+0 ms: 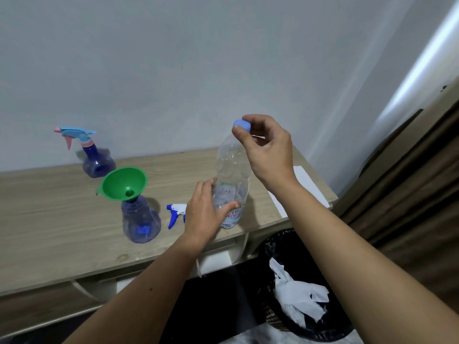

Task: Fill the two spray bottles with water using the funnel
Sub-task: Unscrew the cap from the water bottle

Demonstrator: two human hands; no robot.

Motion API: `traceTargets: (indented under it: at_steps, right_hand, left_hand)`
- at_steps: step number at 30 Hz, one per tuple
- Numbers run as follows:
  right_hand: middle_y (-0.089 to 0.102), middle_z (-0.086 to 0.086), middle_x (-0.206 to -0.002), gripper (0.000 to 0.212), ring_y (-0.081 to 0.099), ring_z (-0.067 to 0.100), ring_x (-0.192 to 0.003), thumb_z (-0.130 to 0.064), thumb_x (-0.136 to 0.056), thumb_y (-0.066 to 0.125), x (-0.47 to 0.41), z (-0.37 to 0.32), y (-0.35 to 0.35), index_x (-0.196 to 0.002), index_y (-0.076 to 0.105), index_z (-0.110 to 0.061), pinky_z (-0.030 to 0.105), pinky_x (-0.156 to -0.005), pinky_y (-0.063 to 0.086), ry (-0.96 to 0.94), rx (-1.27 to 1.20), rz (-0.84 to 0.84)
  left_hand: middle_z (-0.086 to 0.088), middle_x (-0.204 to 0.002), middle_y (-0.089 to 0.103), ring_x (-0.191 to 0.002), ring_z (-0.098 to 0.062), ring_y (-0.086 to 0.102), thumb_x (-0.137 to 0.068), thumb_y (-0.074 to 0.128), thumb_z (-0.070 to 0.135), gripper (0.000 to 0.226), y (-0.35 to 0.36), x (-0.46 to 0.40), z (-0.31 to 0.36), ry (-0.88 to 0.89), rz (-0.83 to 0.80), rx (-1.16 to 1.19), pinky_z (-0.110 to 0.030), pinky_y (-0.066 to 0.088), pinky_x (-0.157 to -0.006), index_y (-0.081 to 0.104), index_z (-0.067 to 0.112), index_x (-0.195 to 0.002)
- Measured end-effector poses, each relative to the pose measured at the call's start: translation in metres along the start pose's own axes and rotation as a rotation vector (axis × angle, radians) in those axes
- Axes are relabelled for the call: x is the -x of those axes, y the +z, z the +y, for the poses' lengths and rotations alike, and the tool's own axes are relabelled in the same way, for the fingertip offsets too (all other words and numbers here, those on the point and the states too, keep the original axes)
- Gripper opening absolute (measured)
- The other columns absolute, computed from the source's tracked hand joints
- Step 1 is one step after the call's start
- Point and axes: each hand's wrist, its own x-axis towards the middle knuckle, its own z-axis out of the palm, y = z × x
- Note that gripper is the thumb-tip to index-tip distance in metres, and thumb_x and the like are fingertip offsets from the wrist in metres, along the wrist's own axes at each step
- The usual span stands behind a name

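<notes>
Prep mostly sorted, pouring not started as far as can be judged. Funnel (123,183) already seated in the neck of the near spray bottle (140,220), tilted a bit toward the camera. That bottle's blue-and-white trigger head (176,214) off and lying on the worktop (49,219) just beside it. Far spray bottle (97,162) back by the wall, pink-and-blue trigger head still screwed on, so that one needs opening before it gets a turn.

Water bottle (232,189) standing upright near the front edge of the worktop. Left hand (205,214) wrapped around its lower half, thumb across the label. Right hand (267,145) up top, thumb and fingertips pinching the blue cap (239,124). Can't tell whether the cap is threaded on or already lifted free.

Contents: water bottle clear, some water in the lower part by the look of it, exact level hard to read through the label and glare. Both spray bottles tinted blue and see-through; no obvious water line in either, so probably empty, though not certain. Funnel bowl dry-looking and empty.

Left to do, by my guess: cap off, pour through funnel, refit trigger head, then repeat with the far one. Off the worktop, black bin (305,294) with white paper scraps in it.
</notes>
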Motion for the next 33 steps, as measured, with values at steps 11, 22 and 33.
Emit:
traceTargets:
  at_steps: [11, 22, 33]
  right_hand:
    - [0.074, -0.003, -0.104, 0.036, 0.064, 0.008, -0.085, -0.036, -0.082, 0.089, -0.010, 0.001, -0.001, -0.110, 0.071, -0.022, 0.027, -0.085, 0.058, 0.061, -0.043, -0.085]
    - [0.074, -0.011, -0.101, 0.026, 0.063, 0.000, -0.079, -0.028, -0.093, 0.079, -0.014, 0.002, -0.011, -0.117, 0.075, -0.020, 0.021, -0.080, 0.053, 0.010, 0.022, -0.145]
    - [0.072, -0.006, -0.117, 0.021, 0.068, 0.009, -0.103, -0.031, -0.105, 0.062, -0.015, 0.001, -0.011, -0.122, 0.073, -0.024, 0.032, -0.095, 0.054, -0.006, 0.050, -0.214]
  left_hand:
    - [0.000, -0.134, 0.058, -0.120, -0.018, 0.063, -0.077, 0.085, 0.058, 0.092, 0.000, -0.007, -0.002, 0.017, -0.019, -0.025, -0.048, 0.062, -0.097, 0.050, 0.016, -0.151]
    - [0.002, -0.133, 0.058, -0.118, -0.020, 0.064, -0.079, 0.086, 0.057, 0.089, 0.002, -0.010, -0.007, 0.045, -0.009, -0.051, -0.049, 0.062, -0.094, 0.049, 0.019, -0.151]
    - [0.004, -0.133, 0.056, -0.117, -0.018, 0.064, -0.080, 0.084, 0.059, 0.090, 0.003, -0.009, -0.009, 0.064, -0.011, -0.048, -0.048, 0.061, -0.096, 0.047, 0.021, -0.153]
